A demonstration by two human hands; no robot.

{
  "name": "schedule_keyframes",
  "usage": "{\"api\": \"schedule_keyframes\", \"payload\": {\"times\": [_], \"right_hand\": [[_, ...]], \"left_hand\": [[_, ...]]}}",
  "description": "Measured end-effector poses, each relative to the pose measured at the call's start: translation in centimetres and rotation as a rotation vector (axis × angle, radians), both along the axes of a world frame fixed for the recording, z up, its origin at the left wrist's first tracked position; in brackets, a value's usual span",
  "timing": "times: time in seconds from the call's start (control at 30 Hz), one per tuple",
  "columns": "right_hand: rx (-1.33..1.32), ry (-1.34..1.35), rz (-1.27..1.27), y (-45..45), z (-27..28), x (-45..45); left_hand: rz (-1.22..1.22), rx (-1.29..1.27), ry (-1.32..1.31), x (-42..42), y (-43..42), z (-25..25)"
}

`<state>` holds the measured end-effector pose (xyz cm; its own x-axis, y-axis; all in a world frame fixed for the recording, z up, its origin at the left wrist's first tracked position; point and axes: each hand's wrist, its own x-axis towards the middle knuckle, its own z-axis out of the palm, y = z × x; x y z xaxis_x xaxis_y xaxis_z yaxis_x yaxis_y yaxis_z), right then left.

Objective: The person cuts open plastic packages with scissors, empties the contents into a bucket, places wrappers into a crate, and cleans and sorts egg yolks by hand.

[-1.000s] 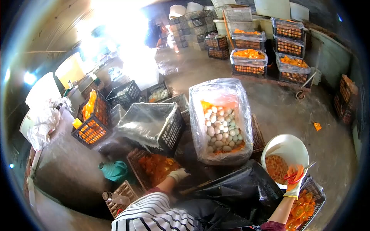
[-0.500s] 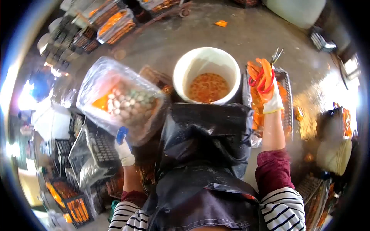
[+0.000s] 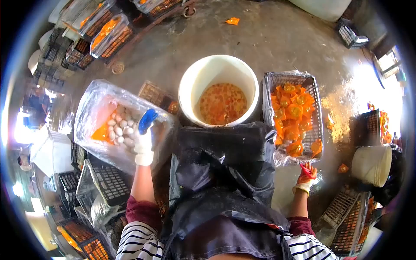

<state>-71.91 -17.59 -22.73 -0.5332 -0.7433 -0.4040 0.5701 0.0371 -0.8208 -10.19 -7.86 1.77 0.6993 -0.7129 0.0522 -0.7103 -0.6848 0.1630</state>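
While reaching with the white-and-blue-gloved left hand (image 3: 145,135) over the pale eggs (image 3: 119,129) in the plastic-lined crate (image 3: 86,110) on the left, holds the gloved right hand (image 3: 307,177), red across the fingers, just beside the near end of the right crate (image 3: 312,135) of orange pieces (image 3: 294,112); cannot tell of either whether wide, narrow or gripping anything. Has the white bucket (image 3: 189,89), with orange-brown contents (image 3: 223,103) at the bottom, between both crates, just beyond the black apron (image 3: 221,167). Faces, at the far left, a plastic-covered crate (image 3: 116,43) heaped with orange and, on the far floor (image 3: 268,39), an orange scrap (image 3: 232,21).
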Motion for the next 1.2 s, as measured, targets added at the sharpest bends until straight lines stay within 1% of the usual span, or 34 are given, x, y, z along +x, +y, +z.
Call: {"api": "schedule_keyframes", "payload": {"times": [0.03,0.07,0.1,0.13,0.17,0.2,0.23,0.27,0.3,0.33,0.37,0.4,0.43,0.47,0.5,0.53,0.57,0.6,0.67,0.7,0.73,0.77,0.83,0.87,0.93,0.97,1.03,1.07,1.1,1.17,1.2], "right_hand": [[0.043,-0.253,-0.089,0.7,1.5,0.6],[-0.02,-0.343,-0.002,1.4,-1.5,-2.1],[-0.077,-0.426,0.079,2.9,-5.4,-5.6],[-0.115,-0.178,0.136,3.7,-5.6,-6.4],[0.043,-0.169,-0.048,3.4,-0.1,-3.4],[0.13,-0.051,-0.026,3.8,-0.4,-4.9],[0.143,0.003,-0.105,3.6,-0.6,-5.4],[0.159,0.06,-0.183,3.4,-0.4,-5.7],[0.224,0.248,-0.163,3.2,-1.2,-5.6],[0.384,0.096,0.004,3.6,-3.3,-7.4],[0.542,-0.06,0.179,3.8,-4.9,-9.1],[0.57,-0.029,0.149,1.7,-0.7,-3.8],[0.573,-0.033,0.244,0.7,1.5,-0.7],[0.519,-0.085,0.299,0.4,0.5,0.3],[0.465,-0.136,0.354,-0.6,1.1,2.6],[0.445,-0.039,0.368,-1.4,2.1,4.5],[0.401,-0.008,0.278,-2.6,4.0,6.6],[0.355,0.027,0.191,-3.8,5.8,8.7],[0.364,0.638,0.419,-3.5,2.7,5.5],[0.315,0.45,0.35,-4.2,2.1,5.1],[0.264,0.259,0.266,-4.9,1.7,4.7],[0.218,0.079,0.174,-5.6,1.4,4.5],[0.184,0.16,0.292,-10.9,3.6,5.9],[0.213,0.23,0.37,-13.9,5.5,6.7],[0.233,0.331,0.473,-18.9,3.9,6.3],[0.213,0.357,0.502,-21.5,1.6,5.9],[0.278,0.348,0.421,-26.0,2.6,11.4],[0.221,0.32,0.511,-28.7,1.1,11.9],[0.17,0.294,0.594,-30.9,-0.2,12.0],[-0.024,0.259,0.632,-34.2,-0.7,15.9],[0.02,0.18,0.601,-34.9,0.6,18.9]], "left_hand": [[-0.093,-0.256,0.18,1.3,-1.9,-1.8],[-0.209,-0.518,0.406,2.6,-3.8,-3.6],[-0.335,-0.729,0.617,3.9,-5.7,-5.4],[-0.3,-0.667,0.598,3.2,-7.4,-5.1],[-0.269,-0.604,0.577,1.9,-9.2,-3.3],[-0.238,-0.547,0.554,0.6,-10.9,-1.5],[-0.205,-0.494,0.526,-0.1,-12.6,-1.1],[-0.339,-0.555,0.551,2.3,-13.9,-4.6],[-0.262,-0.546,0.694,3.5,-15.6,-6.4],[-0.173,-0.538,0.829,4.6,-17.3,-8.1],[-0.177,-0.354,0.672,5.6,-19.0,-9.8],[-0.209,-0.264,0.56,6.6,-20.2,-12.0],[-0.325,-0.13,0.291,7.0,-20.8,-13.9],[-0.415,-0.019,0.0,7.3,-21.4,-15.8],[-0.382,-0.089,0.156,6.4,-21.8,-14.9],[-0.346,-0.158,0.31,5.7,-21.9,-13.8],[-0.309,-0.226,0.462,4.8,-21.9,-12.4],[-0.263,-0.214,0.46,4.4,-22.0,-11.8],[-0.288,-0.313,0.611,5.1,-22.4,-13.1],[-0.291,-0.362,0.69,4.4,-22.4,-12.3],[-0.171,-0.335,0.858,3.6,-21.8,-11.2],[-0.205,-0.356,0.78,3.4,-21.1,-11.6],[-0.281,-0.388,0.614,3.5,-20.8,-12.1],[-0.216,-0.352,0.626,3.3,-20.9,-11.9],[-0.215,-0.257,0.611,2.6,-21.5,-10.0],[-0.216,-0.208,0.601,2.4,-21.7,-9.2],[-0.213,-0.212,0.529,2.2,-21.7,-9.2],[-0.213,-0.214,0.491,2.3,-21.6,-9.1],[-0.22,-0.233,0.519,2.4,-21.6,-9.1],[-0.237,-0.277,0.581,2.5,-21.9,-9.3],[-0.239,-0.303,0.609,2.7,-21.9,-9.9]]}}
